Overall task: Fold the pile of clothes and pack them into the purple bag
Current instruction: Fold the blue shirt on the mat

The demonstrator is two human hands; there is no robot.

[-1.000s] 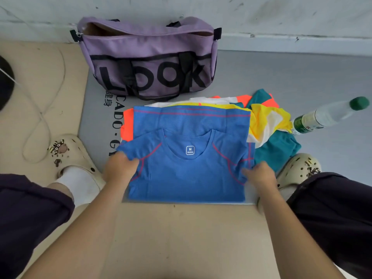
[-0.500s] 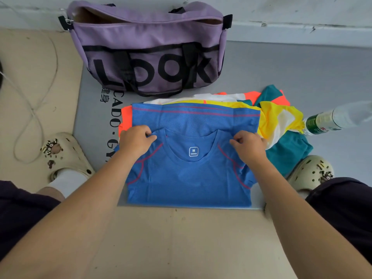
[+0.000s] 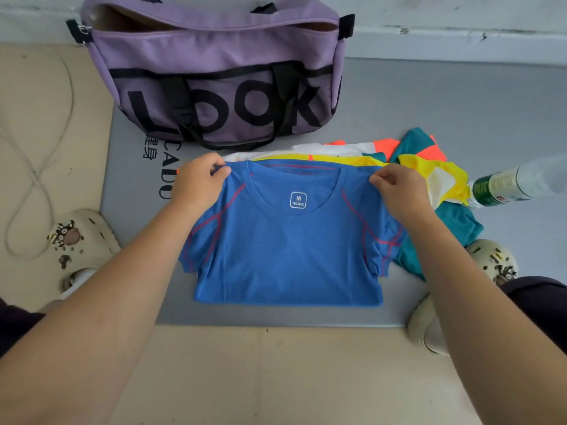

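Hands (image 3: 196, 182) carried shirt (image 3: 288, 246) shoulders upward

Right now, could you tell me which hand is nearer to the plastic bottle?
Right. The right hand pinches the blue shirt's shoulder just left of the bottle; the left hand holds the far shoulder.

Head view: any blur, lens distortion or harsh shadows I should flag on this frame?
Head view: the water bottle at the right edge is smeared, its cap end lost in blur; the blue T-shirt and its size label are sharp. Wide-angle bending curves the wall base behind the purple bag and stretches both forearms. Lighting is soft and even, with faint shadows and no glare.
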